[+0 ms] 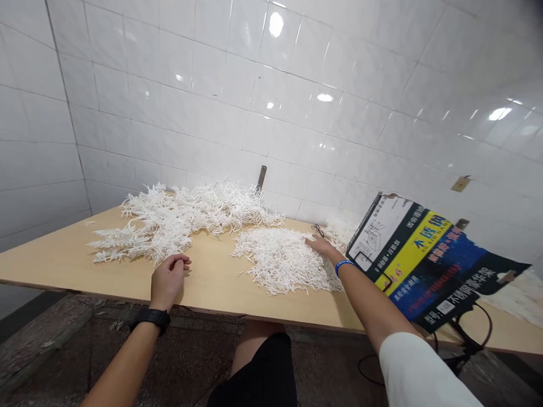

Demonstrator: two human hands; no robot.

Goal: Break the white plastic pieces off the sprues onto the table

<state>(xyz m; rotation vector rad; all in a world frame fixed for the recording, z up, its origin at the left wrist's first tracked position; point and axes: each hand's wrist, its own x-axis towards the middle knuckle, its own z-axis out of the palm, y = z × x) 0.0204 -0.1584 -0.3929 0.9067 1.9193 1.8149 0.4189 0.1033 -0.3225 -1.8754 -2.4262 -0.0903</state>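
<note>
My left hand (pixel 168 278) rests on the wooden table (pixel 212 282) near its front edge, fingers curled under in a loose fist, with nothing visible in it. A black watch sits on that wrist. My right hand (pixel 321 246) reaches forward and lies flat, fingers stretched out, on the far edge of a pile of small white plastic pieces (pixel 282 260). A blue band circles that wrist. A bigger heap of white branched plastic sprigs (pixel 178 217) lies at the back left, just beyond my left hand.
A printed cardboard box (pixel 428 265) with yellow and blue panels stands at the right of the table, close to my right forearm. More white material (pixel 520 291) lies past it. Black cables (pixel 466 333) hang off the front edge. White tiled walls close the back.
</note>
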